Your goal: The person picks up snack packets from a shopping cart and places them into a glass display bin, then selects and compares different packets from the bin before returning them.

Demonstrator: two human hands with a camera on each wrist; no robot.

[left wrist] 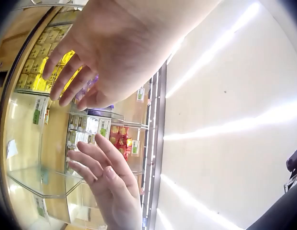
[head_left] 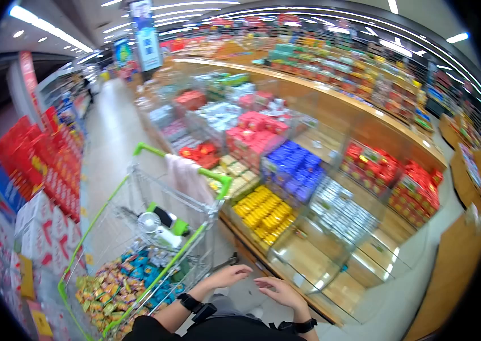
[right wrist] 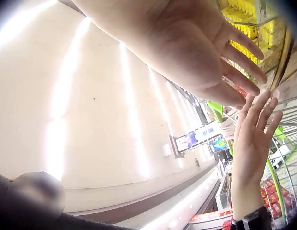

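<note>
My left hand (head_left: 229, 277) and right hand (head_left: 280, 291) are held up in front of my body, fingers toward each other and a small gap between them in the head view. Neither holds anything. In the left wrist view the fingers of the left hand (left wrist: 105, 57) are spread and loosely bent, as are those of the right hand (right wrist: 187, 52) in the right wrist view. Beside the left hand stands a shopping cart (head_left: 201, 227) with a green handle and a pile of wrapped snacks (head_left: 121, 284) in it. A white handheld fan (head_left: 149, 223) lies in the cart's upper part.
Ahead is a wooden display bin with clear dividers, holding yellow packets (head_left: 263, 213), blue packets (head_left: 294, 167), silver packets (head_left: 340, 210) and red packs (head_left: 368, 165). A pale cloth (head_left: 186, 176) hangs on the cart handle. Red bags (head_left: 42, 156) and white cartons (head_left: 47, 233) line the left side.
</note>
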